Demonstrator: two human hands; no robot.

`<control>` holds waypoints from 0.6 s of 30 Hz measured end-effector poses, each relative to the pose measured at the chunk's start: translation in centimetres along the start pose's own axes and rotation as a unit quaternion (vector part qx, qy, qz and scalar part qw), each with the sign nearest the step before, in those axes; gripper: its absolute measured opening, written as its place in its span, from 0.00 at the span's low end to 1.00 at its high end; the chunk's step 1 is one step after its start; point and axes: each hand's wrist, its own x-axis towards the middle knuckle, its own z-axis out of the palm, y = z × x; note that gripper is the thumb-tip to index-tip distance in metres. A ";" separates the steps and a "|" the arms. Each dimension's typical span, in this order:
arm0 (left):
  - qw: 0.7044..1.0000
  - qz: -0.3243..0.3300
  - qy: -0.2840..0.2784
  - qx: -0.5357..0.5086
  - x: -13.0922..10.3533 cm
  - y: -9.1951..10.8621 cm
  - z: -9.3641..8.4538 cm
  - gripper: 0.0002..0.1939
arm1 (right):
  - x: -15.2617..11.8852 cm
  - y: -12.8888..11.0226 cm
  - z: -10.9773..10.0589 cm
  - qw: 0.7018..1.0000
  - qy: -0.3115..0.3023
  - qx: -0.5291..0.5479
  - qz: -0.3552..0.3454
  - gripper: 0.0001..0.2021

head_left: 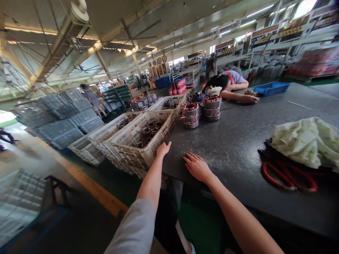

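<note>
The left hand rests on the near corner of a white plastic crate, fingers laid over the rim; whether they are curled round it cannot be told. The right hand lies flat, palm down, fingers spread, on the dark worktable, just beside the left hand and holding nothing. The two hands are apart, with a narrow strip of table edge between them.

The crate stands directly ahead of the left hand, against the table edge, and holds wound stator cores. Further white crates sit beyond it to the left. Ahead of the right hand, well apart, stacked stator cores stand upright on the table. Beyond those, a person leans over the table with head down on an arm, near a blue tray.

To the right of the right hand, well apart, a pale cloth bag lies on the table, with red-handled scissors partly under it. Grey crates are stacked on the floor far left of the left hand
</note>
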 end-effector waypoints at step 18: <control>1.000 0.005 -0.002 0.001 1.1 -0.4 0.2 0.31 | 0.2 -0.3 -0.1 1.000 0.005 0.020 0.011 0.20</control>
